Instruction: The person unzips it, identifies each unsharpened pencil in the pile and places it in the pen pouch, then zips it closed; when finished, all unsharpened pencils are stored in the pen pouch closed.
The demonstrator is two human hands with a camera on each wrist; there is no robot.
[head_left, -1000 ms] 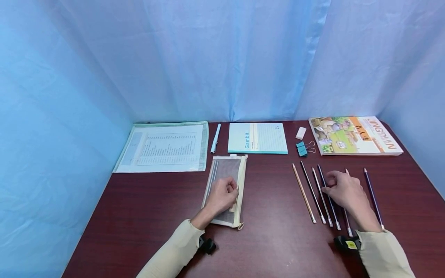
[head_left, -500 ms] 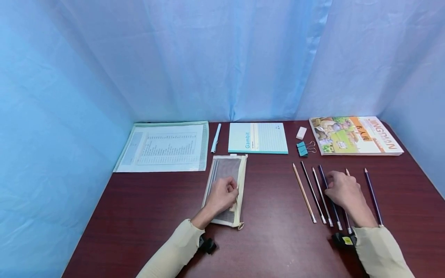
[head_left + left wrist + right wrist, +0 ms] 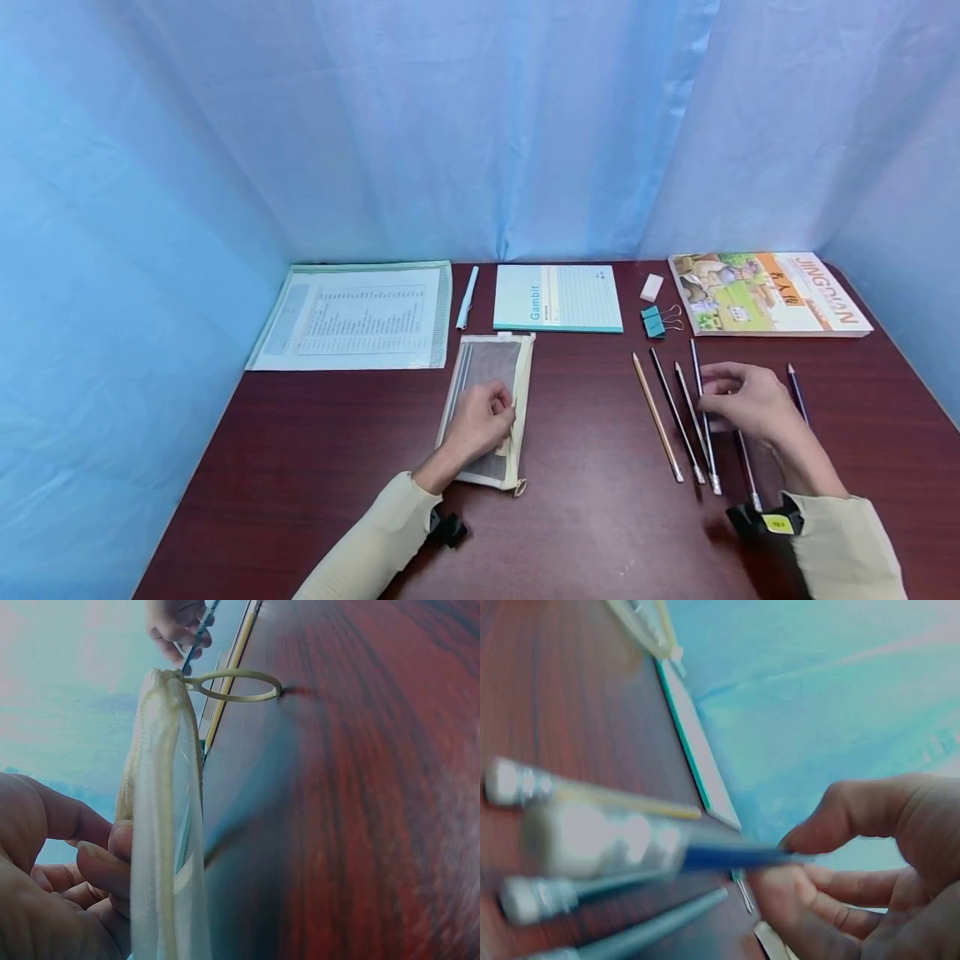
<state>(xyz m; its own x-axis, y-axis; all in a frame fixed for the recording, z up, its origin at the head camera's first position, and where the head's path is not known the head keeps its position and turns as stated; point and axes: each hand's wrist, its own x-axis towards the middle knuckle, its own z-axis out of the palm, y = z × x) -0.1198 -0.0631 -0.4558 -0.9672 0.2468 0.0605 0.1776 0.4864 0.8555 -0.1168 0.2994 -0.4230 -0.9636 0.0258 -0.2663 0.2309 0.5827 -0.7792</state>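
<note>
Along the far edge of the dark red table (image 3: 592, 500) we see, from left to right, a plastic sleeve with a printed sheet (image 3: 354, 315), a pale blue pen (image 3: 467, 297), a Gambit notebook (image 3: 557, 297), a white eraser (image 3: 651, 287), a teal binder clip (image 3: 652, 322) and a colourful picture book (image 3: 768, 293). Blue cloth hangs behind and on both sides.

Nothing lies between the two hands, which are well apart. Our left hand (image 3: 480, 423) rests on the mesh pencil case (image 3: 487, 392), near the middle of the table; its fingers curl over the case's right edge and pinch it, as the left wrist view shows. The case's ring pull (image 3: 231, 685) sticks out at its near end.

Our right hand (image 3: 746, 402) pinches a dark blue pencil (image 3: 702, 408) between thumb and fingers, raised a little over the row of loose pencils (image 3: 667, 417) on the right side of the table. One more pencil (image 3: 795, 390) lies just right of the hand, partly hidden by it.
</note>
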